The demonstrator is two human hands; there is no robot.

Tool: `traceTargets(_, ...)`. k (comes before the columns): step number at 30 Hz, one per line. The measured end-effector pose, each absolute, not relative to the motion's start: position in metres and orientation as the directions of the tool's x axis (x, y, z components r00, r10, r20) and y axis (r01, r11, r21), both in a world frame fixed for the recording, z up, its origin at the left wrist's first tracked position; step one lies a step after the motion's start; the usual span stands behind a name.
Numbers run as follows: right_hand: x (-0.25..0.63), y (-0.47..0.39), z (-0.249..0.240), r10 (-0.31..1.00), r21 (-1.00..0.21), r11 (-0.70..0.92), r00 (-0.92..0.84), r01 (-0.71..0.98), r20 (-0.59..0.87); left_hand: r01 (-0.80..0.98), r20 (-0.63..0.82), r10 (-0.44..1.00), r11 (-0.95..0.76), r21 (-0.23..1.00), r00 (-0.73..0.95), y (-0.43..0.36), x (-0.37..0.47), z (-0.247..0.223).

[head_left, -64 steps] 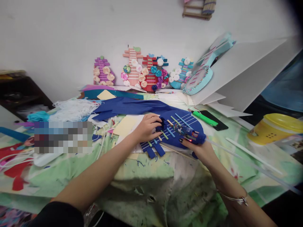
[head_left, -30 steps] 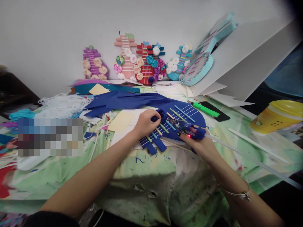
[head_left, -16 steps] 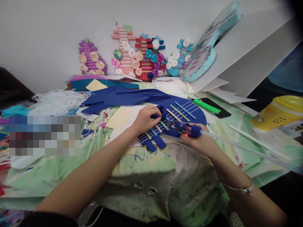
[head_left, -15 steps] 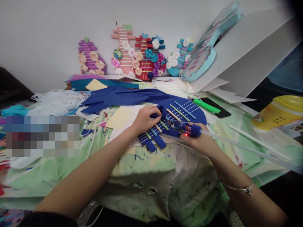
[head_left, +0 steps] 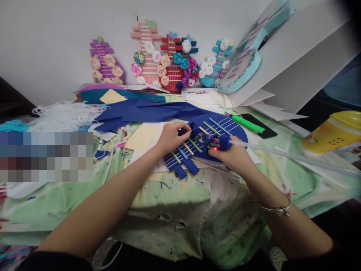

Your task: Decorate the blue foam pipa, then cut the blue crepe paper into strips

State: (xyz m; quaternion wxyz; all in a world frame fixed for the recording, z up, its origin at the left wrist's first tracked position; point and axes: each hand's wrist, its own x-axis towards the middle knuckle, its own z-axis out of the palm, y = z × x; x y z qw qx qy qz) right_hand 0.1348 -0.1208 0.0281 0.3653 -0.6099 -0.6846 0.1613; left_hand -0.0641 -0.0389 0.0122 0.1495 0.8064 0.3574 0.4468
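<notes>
A blue instrument-shaped craft piece point(head_left: 238, 131) lies on white paper, with white strings and several coloured sticks across it. Over its neck, my left hand point(head_left: 175, 136) pinches the edge of a dark blue rolled flower point(head_left: 194, 129). My right hand point(head_left: 235, 156) is wrapped round a blue glue gun point(head_left: 211, 141) with a small red light lit. A clear glue stick point(head_left: 270, 149) runs out of the gun's back to the right. The gun's nozzle points at the flower; whether they touch is hidden.
Finished flower-covered instruments point(head_left: 171, 75) lean on the wall behind. Blue sheets point(head_left: 135, 114) and white string point(head_left: 67, 116) lie at the left. A green cutter point(head_left: 248, 124) on a black phone-like slab and a yellow container point(head_left: 332, 133) stand at the right.
My right hand has moved the glue gun left and slightly up, closer to the flower. My left hand stays near the flower. The view has shifted a little.
</notes>
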Motion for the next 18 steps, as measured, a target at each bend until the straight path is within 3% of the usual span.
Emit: traceTargets(18, 0.1279, -0.1097, 0.0249, 0.939, -0.656, 0.261, -0.028, 0.708, 0.343, 0.434, 0.595, 0.734, -0.676, 0.595, 0.327, -0.0345, -0.0643, 0.0115)
